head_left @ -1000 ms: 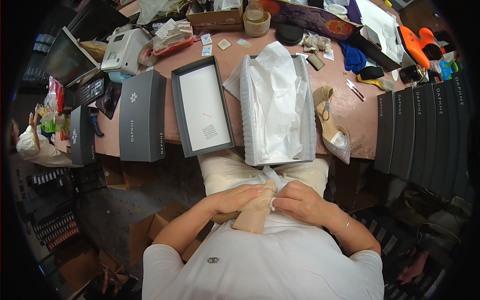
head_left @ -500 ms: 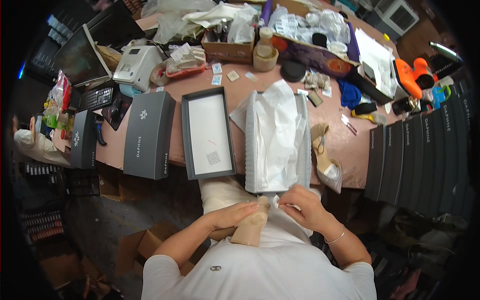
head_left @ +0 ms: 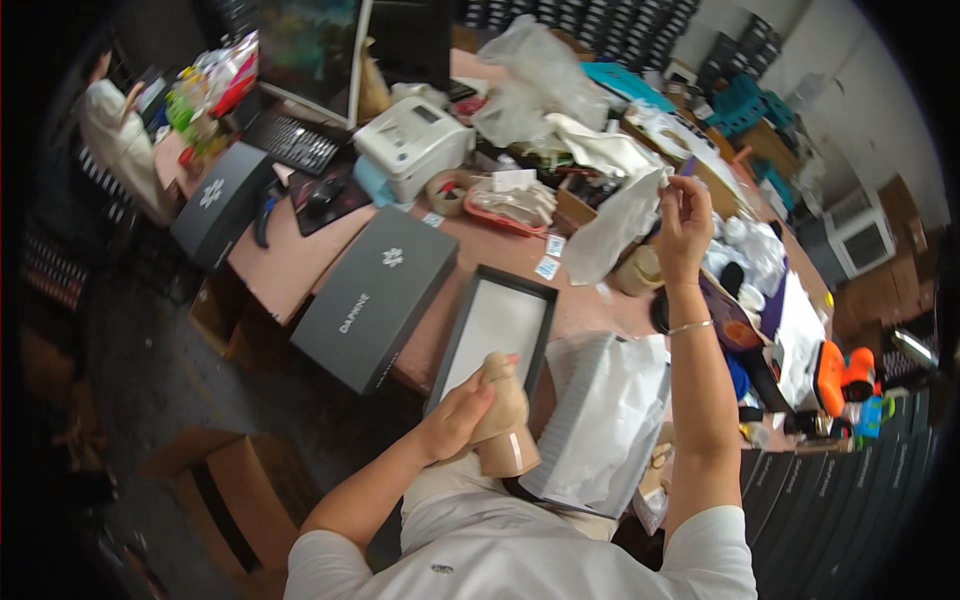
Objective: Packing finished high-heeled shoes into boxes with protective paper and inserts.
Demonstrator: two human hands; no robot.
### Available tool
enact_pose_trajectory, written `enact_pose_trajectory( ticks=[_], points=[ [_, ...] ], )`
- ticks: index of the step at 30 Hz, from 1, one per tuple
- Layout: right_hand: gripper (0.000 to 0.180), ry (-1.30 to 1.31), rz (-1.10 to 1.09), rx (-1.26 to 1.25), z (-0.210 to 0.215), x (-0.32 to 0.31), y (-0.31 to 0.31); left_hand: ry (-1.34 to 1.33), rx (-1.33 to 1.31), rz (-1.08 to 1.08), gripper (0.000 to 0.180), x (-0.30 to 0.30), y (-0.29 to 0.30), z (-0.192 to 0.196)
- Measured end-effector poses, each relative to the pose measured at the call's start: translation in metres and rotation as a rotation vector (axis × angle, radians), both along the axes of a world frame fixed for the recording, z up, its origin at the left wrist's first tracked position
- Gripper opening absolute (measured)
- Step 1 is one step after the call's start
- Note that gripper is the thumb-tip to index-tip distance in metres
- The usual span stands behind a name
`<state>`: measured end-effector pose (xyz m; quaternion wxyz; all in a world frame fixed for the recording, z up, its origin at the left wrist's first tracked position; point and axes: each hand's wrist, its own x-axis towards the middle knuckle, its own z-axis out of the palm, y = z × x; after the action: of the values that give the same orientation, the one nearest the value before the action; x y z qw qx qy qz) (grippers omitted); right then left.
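Observation:
My left hand point(head_left: 462, 415) is closed around a beige shoe point(head_left: 508, 425), held tilted above my lap; fingers hide part of it. High over the table, my right hand point(head_left: 685, 225) pinches a white tissue sheet point(head_left: 622, 232) that hangs toward the tabletop. Between my arms is a grey ribbed box point(head_left: 572, 385) lined with white tissue paper point(head_left: 612, 420). Left of it, a dark grey shoebox part with a pale inside point(head_left: 505, 320) lies open, partly behind the held shoe. Another shoe point(head_left: 655, 480) shows beside my right forearm, partly covered.
A closed grey shoebox point(head_left: 380, 295) and a smaller one point(head_left: 222, 205) stand to the left. Behind are a white label printer point(head_left: 415, 145), keyboard point(head_left: 290, 140) and orange tray point(head_left: 505, 218). Grey boxes point(head_left: 840, 500) line the right. Far left, another person point(head_left: 120, 140) is visible.
My view has swung, shifting the table things. My right hand has risen from beside the shoe to over the table, now with a white sheet hanging from it. My left hand keeps the shoe.

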<state>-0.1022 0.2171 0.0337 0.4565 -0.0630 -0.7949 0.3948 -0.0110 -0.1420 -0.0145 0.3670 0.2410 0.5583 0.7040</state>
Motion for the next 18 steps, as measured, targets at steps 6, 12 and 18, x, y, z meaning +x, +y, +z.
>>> enact_pose_trajectory(
  ticks=[6,12,18],
  points=[
    [0.024,-0.479,-0.033,0.542,-0.072,-0.021,0.001,-0.008,0.047,0.056,0.068,-0.015,0.010,0.001],
    [0.055,-0.553,0.738,-0.434,-0.012,0.133,-0.077,0.354,-0.107,-0.081,0.066,0.002,0.015,0.012],
    [0.102,-0.486,0.788,-0.919,-0.048,0.253,-0.177,0.785,-0.210,-0.140,0.058,0.049,0.039,0.012]
  ],
)
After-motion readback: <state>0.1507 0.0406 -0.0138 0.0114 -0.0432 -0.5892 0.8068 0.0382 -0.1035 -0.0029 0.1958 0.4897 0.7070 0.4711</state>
